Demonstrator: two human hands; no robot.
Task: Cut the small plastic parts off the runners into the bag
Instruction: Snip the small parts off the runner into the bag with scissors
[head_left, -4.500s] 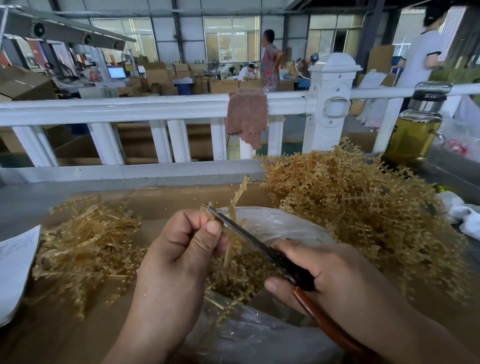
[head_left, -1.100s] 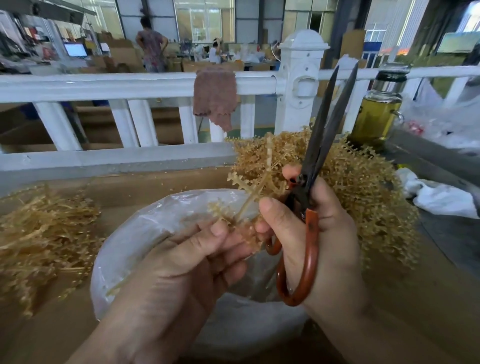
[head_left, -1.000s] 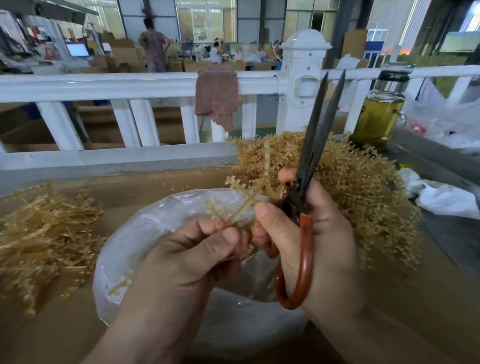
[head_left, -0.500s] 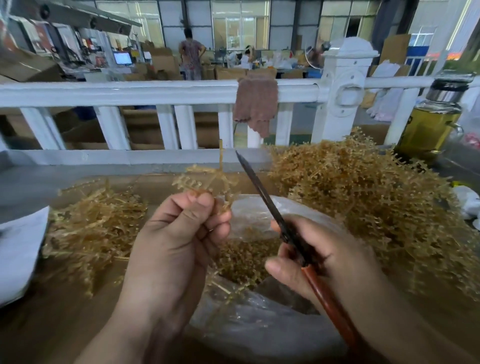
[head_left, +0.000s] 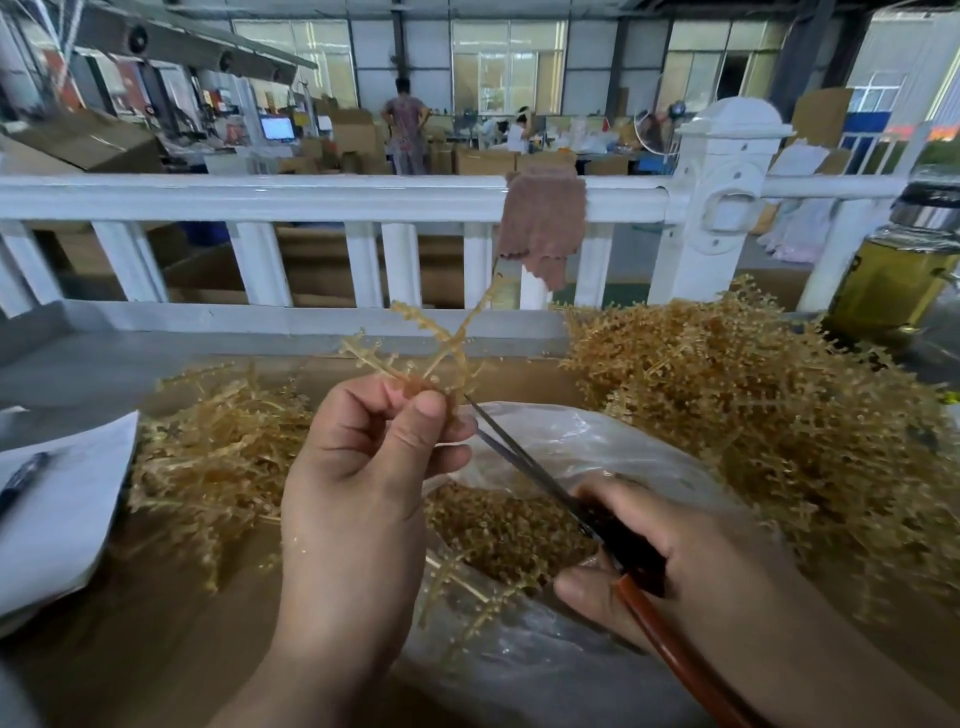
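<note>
Our left hand (head_left: 363, 467) pinches runner (head_left: 441, 343) above far rim of bag (head_left: 597, 447). Our right hand (head_left: 675, 561) grips scissors (head_left: 524, 467), blade tips at runner beside our thumb. Cut parts (head_left: 498, 525) heaped inside bag on worktop (head_left: 156, 623).

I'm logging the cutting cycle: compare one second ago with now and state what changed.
The scissors, upright a second ago, have swung down, blades now pointing at the runner over the bag. The right hand has moved off the runner; the left hand alone pinches it. Both piles and the cloth on the rail stayed.
</note>
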